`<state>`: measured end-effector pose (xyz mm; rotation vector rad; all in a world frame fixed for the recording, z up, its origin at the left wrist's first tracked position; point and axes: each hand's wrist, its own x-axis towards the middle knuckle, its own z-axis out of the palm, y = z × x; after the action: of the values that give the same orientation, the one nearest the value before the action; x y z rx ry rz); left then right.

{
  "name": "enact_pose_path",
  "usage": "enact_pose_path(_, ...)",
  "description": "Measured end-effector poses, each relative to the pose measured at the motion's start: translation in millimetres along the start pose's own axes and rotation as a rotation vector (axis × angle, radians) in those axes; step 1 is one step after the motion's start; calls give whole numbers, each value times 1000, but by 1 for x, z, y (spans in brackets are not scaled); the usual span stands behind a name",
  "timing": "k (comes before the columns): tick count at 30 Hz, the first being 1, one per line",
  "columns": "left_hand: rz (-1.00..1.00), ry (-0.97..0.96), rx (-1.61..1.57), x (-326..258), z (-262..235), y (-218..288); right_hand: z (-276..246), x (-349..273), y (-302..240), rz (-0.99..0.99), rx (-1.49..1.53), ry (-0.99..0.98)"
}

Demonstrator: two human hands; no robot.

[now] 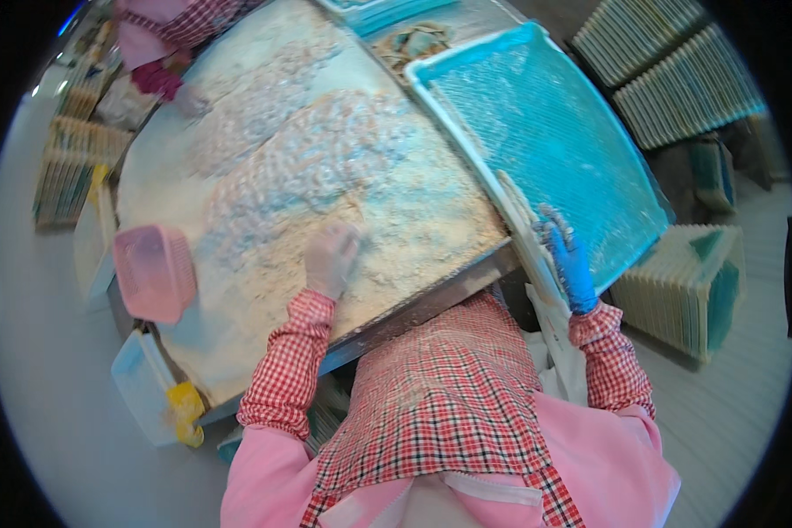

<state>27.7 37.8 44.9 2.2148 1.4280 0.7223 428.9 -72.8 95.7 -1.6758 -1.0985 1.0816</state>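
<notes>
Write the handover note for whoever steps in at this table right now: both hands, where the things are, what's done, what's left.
Left hand: flour-coated glove, palm down in the breading crumbs on the metal table, holding nothing visible.
Right hand: blue glove, gripping the near edge of the teal tray, which lies tilted at the table's right.
A heap of coated pieces lies mid-table. Pink basket sits at the left edge.
Another person's hand works at the far end.
Done: no pieces visible on the tray.
Left: the whole heap remains on the table.
</notes>
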Motion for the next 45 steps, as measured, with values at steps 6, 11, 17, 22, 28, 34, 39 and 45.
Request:
enact_pose_path(6,-356,20,-98,-53,-18,-4,164,17,15,-499,-363,-268)
enact_pose_path(11,-214,-87,292,-72,1,17,228,22,0,-550,-460,-485)
enact_pose_path(17,-949,-128,-81,-64,-49,2,202,22,-11,-509,-360,-356)
enact_pose_path(22,-381,42,301,-68,-24,1,213,4,3,-541,-510,-683)
enact_pose_path(28,-586,-65,233,-51,-35,8,220,11,6,-351,-301,-397)
enact_pose_path(34,-238,-5,246,-51,13,33,253,21,6,675,653,-532)
enact_pose_path(39,-531,26,-71,-62,-13,36,246,34,11,303,482,-358)
enact_pose_path(45,-358,140,192,-66,-18,16,221,41,-19,-349,278,-169)
